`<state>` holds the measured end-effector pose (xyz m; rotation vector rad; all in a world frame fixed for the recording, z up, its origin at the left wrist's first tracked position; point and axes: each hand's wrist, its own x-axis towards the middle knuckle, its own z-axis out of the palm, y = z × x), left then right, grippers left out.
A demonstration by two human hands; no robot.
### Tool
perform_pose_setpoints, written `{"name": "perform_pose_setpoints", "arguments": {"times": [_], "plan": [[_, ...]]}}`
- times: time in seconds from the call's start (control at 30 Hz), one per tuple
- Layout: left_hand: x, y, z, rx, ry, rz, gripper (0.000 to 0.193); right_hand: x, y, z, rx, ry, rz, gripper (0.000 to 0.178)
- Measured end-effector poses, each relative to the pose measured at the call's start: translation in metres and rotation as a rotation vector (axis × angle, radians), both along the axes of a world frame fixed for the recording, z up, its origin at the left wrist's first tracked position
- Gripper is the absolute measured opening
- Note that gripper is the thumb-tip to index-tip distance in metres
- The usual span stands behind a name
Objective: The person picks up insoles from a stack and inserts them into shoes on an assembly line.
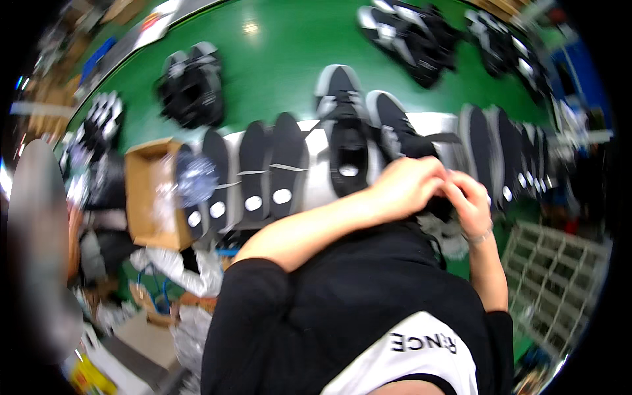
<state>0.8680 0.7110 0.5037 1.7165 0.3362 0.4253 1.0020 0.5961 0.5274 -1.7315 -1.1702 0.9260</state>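
Observation:
My left hand (409, 187) and my right hand (470, 203) meet over the near end of a dark shoe (397, 129) with a pale grey sole. Both have their fingers pinched together, tip to tip. What they hold, if anything, is too small and blurred to make out. Part of that shoe lies hidden behind my hands. Just left of it is a matching shoe (345, 122), toe pointing away, with a white label inside.
Dark insoles (253, 164) with white oval labels lie in a row to the left, more insoles (476, 148) to the right. An open cardboard box (139, 204) holds clear plastic. More shoes (194, 85) stand on the green surface (276, 59). A white grid rack (556, 276) is at right.

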Motion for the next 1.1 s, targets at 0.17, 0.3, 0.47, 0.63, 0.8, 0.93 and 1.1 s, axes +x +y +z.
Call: {"name": "perform_pose_setpoints", "arguments": {"times": [0.17,0.3,0.47,0.63,0.8,0.93,1.1], "plan": [[-0.099,0.046,0.025,0.378,0.063,0.584,0.009,0.023,-0.024,-0.058,0.012,0.009,-0.219,0.018],[-0.218,0.077,0.035,0.633,0.371,1.401,0.014,0.046,-0.036,-0.092,-0.218,0.169,-0.39,0.035],[-0.239,0.066,0.024,1.181,0.792,1.394,0.034,0.032,0.003,-0.098,-0.366,0.116,-0.136,0.033],[-0.1,0.034,-0.003,0.651,0.387,0.649,0.054,0.012,0.03,-0.107,-0.349,0.037,-0.069,0.034],[-0.009,0.042,-0.033,0.457,0.834,0.157,0.084,-0.014,0.029,-0.091,-0.326,-0.255,-0.059,0.038],[0.003,0.058,-0.054,0.467,0.843,0.177,0.063,-0.004,0.02,-0.099,-0.294,0.092,-0.093,0.045],[-0.002,0.14,-0.039,0.615,0.833,0.451,0.046,0.018,0.051,-0.084,-0.237,-0.085,0.049,0.034]]}}
